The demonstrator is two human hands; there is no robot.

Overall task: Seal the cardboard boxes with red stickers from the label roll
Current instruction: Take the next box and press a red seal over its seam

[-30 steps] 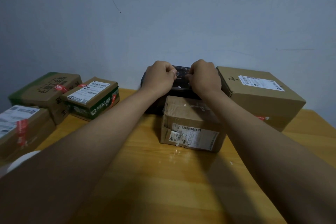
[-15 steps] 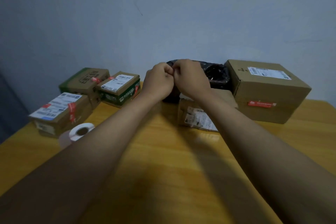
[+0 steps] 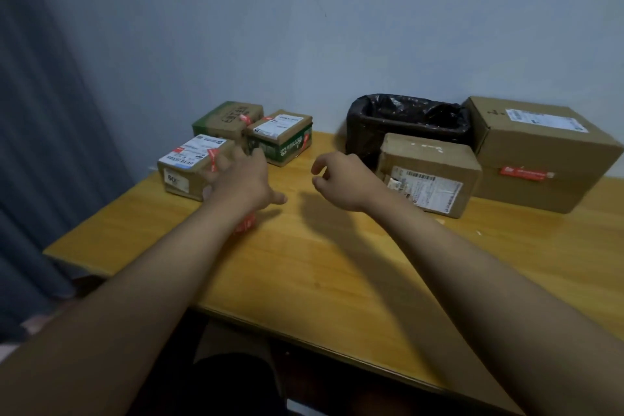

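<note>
Over the yellow wooden tabletop, my hands hover apart, holding nothing.
My left hand, fingers spread, covers the red-and-white label roll; my right hand curls loosely beside the unsealed brown cardboard box.

Both forearms are bare, without sleeves; the left hand and the right hand wear no gloves, rings or watch
</note>
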